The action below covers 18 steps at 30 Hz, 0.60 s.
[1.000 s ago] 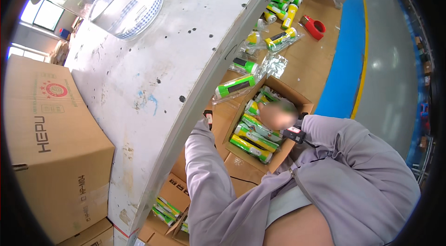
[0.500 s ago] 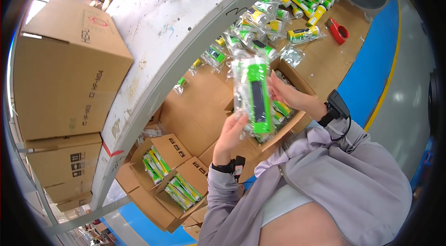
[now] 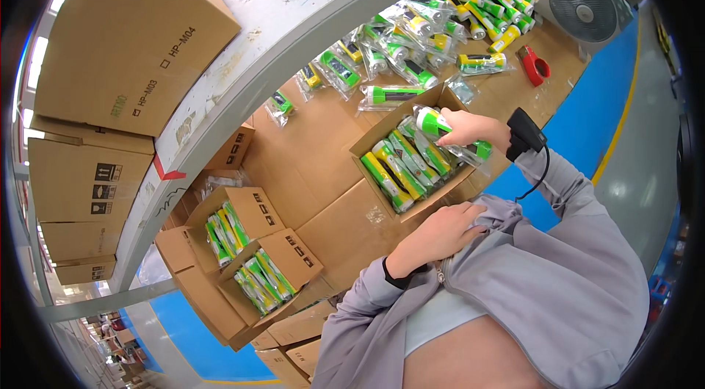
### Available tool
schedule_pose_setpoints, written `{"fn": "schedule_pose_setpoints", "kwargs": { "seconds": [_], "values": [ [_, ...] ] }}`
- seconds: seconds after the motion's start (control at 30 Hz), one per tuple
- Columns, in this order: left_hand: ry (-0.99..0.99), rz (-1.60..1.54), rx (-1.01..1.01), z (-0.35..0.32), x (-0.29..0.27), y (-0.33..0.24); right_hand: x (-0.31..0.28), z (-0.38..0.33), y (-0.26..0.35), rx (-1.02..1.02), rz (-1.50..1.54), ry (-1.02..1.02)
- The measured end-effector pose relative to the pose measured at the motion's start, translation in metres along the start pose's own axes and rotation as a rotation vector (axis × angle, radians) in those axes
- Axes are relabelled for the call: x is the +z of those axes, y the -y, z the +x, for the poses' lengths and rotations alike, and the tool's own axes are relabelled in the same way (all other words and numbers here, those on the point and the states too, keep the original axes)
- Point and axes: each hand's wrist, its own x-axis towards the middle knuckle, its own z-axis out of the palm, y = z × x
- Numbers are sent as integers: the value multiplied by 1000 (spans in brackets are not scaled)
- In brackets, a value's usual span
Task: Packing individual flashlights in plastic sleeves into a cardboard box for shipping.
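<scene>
Bagged green-and-yellow tube (image 3: pixel 449 132), centre-right of frame, sits clamped in my right hand (image 3: pixel 470 128) over the open carton (image 3: pixel 367 145). I judge we're mid-packing; next it needs lowering flat beside the others. Left hand (image 3: pixel 440 231) rests against my jacket (image 3: pixel 558 257), fingers loosely together, empty.

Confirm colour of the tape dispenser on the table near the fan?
Red; the tape dispenser shows clearly in the head view, beside the fan.

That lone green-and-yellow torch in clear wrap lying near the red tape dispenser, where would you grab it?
Probably around the middle of the bagged green-and-yellow torch, coming from above. It lies flat on the cardboard-covered table with its long sides free, so fingers could close across its narrow width; the loose wrap at the ends looks slippery.
</scene>
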Motion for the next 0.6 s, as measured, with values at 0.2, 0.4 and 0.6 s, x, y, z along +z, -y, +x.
{"fn": "schedule_pose_setpoints", "kwargs": {
  "seconds": [0.2,0.4,0.6],
  "values": [
    [-609,-145,-144,-28,-35,33,-30,-14,30,-469,-307,-19],
    [-1112,-366,-220,-46,-72,67,-19,-1,25,-1043,-793,-84],
    [-1087,-380,-268,-47,-69,78,-16,31,-10,-1227,-883,150]
  ]
}}
